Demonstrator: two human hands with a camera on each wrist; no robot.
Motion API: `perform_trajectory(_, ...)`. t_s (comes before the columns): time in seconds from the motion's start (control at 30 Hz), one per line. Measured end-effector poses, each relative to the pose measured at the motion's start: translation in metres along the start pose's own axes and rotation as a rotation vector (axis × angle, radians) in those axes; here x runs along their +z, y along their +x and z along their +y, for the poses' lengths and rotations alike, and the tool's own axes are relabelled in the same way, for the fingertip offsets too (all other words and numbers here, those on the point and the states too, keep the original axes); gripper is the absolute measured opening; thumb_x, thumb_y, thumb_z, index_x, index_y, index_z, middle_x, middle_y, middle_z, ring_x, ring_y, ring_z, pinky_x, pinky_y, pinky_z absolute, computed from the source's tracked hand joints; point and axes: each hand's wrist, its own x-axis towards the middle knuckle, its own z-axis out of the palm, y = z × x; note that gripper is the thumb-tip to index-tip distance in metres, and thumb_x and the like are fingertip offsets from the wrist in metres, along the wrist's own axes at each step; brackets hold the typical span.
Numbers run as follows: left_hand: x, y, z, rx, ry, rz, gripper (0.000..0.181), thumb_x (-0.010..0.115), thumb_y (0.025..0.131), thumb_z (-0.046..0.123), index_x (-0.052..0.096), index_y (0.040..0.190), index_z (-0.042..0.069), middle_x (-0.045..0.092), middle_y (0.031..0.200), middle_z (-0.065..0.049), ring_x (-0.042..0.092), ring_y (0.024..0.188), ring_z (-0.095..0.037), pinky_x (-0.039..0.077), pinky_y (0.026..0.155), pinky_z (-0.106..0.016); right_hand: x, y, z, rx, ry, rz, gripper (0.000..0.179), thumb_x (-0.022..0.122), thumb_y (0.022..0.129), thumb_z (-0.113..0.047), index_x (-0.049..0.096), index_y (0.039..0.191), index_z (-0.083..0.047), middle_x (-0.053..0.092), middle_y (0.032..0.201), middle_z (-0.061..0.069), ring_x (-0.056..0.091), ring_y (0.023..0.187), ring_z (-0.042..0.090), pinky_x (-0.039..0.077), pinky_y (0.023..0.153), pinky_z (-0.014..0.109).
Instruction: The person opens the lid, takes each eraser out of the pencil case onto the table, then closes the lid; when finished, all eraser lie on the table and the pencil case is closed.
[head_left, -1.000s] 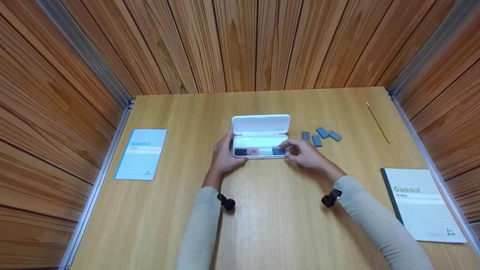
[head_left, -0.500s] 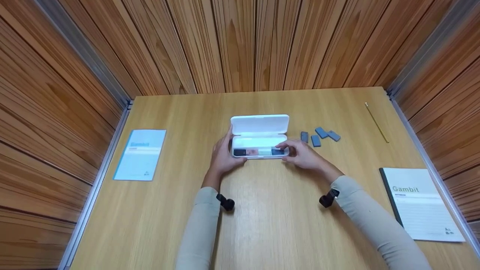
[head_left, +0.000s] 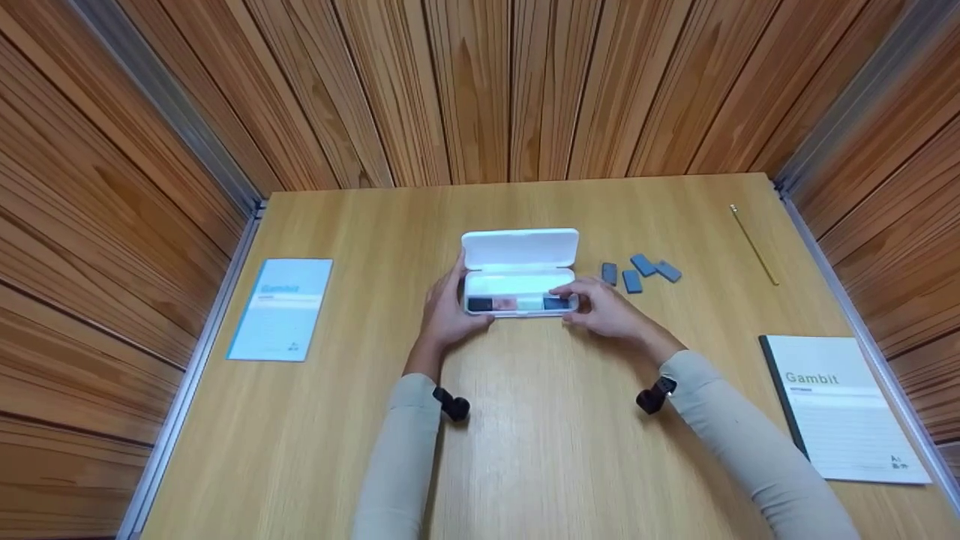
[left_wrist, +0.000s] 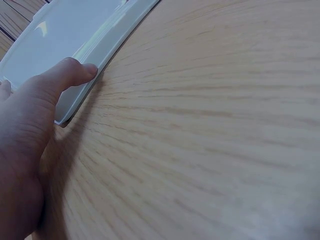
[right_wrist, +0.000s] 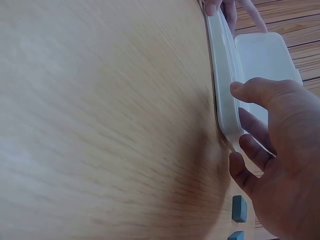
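An open white pencil case [head_left: 517, 282] lies mid-table with its lid [head_left: 520, 248] tilted back. Along its front wall sits a row of small blocks: black [head_left: 480, 304], pink [head_left: 504, 304], a pale one [head_left: 529, 302] and dark blue [head_left: 556, 303]. My left hand [head_left: 450, 307] grips the case's left end, its thumb on the front edge. At the other end, my right hand [head_left: 604, 306] has its index finger on the dark blue block and its thumb against the front wall [right_wrist: 227, 95]. The right wrist view hides that block.
Several loose blue-grey blocks [head_left: 643, 264] lie right of the case. Farther right are a gold pencil-like stick [head_left: 754, 244] and a notebook with a black spine [head_left: 847, 409]. A blue-spined notebook [head_left: 280, 309] lies at left. Wood-panelled walls [head_left: 480, 90] border the table.
Both hands keep almost the same places on the case. The whole head view has shifted very slightly; the blocks and notebooks stay where they were.
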Motion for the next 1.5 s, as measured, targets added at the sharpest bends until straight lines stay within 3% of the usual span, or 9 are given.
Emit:
perform_trajectory(0.23,0.001,-0.001,-0.002,-0.012,-0.009,-0.004,0.131,0.098,0.082,0.04,0.015,0.183,0.034,0.046,0.181,-0.002,0.037,0.171,-0.032,0.019,0.143,-0.063,0.006,0.006,0.0,-0.015,0.018,-0.046,0.05,0.076,0.107,-0.016,0.068,0.156,-0.017,0.051,0.151,0.021,0.048,0.135,0.037,0.041,0.108,0.046)
perform_trajectory(0.4,0.0,0.0,-0.001,0.0,-0.012,-0.004,0.133,0.099,0.081,0.042,0.015,0.183,0.033,0.047,0.181,-0.001,0.037,0.171,-0.031,0.019,0.143,-0.063,0.007,0.01,-0.001,-0.026,0.007,-0.047,0.05,0.076,0.107,-0.017,0.069,0.156,-0.016,0.05,0.143,0.019,0.047,0.133,0.036,0.039,0.107,0.044)
perform_trajectory(0.63,0.0,0.002,0.0,0.013,0.007,0.004,0.132,0.098,0.081,0.042,0.015,0.183,0.032,0.049,0.18,-0.002,0.039,0.171,-0.032,0.019,0.143,-0.063,0.005,0.011,0.0,-0.019,0.015,-0.038,0.044,0.075,0.108,-0.015,0.071,0.152,-0.018,0.05,0.146,0.019,0.046,0.137,0.038,0.039,0.11,0.048)
perform_trajectory(0.8,0.0,0.003,-0.003,0.025,-0.005,0.003,0.132,0.099,0.081,0.039,0.016,0.183,0.029,0.053,0.177,-0.004,0.041,0.169,-0.032,0.019,0.143,-0.063,0.004,0.011,0.002,-0.029,0.025,-0.011,0.039,0.075,0.107,-0.013,0.069,0.145,-0.016,0.054,0.136,0.018,0.052,0.124,0.035,0.042,0.099,0.042)
perform_trajectory(1.0,-0.001,0.002,-0.003,0.028,-0.019,0.0,0.132,0.099,0.08,0.039,0.016,0.183,0.03,0.045,0.182,-0.005,0.039,0.171,-0.032,0.019,0.143,-0.063,0.003,0.01,0.006,-0.048,0.034,0.058,0.037,0.078,0.106,-0.015,0.062,0.139,-0.013,0.06,0.123,0.014,0.055,0.106,0.026,0.045,0.087,0.032)
perform_trajectory(1.5,0.0,0.003,-0.004,0.017,-0.018,-0.005,0.133,0.098,0.081,0.043,0.013,0.183,0.036,0.039,0.185,-0.001,0.036,0.172,-0.031,0.02,0.143,-0.063,0.003,0.011,0.008,-0.072,0.066,0.129,0.032,0.078,0.106,-0.014,0.062,0.134,-0.01,0.063,0.115,0.013,0.057,0.104,0.025,0.045,0.088,0.029)
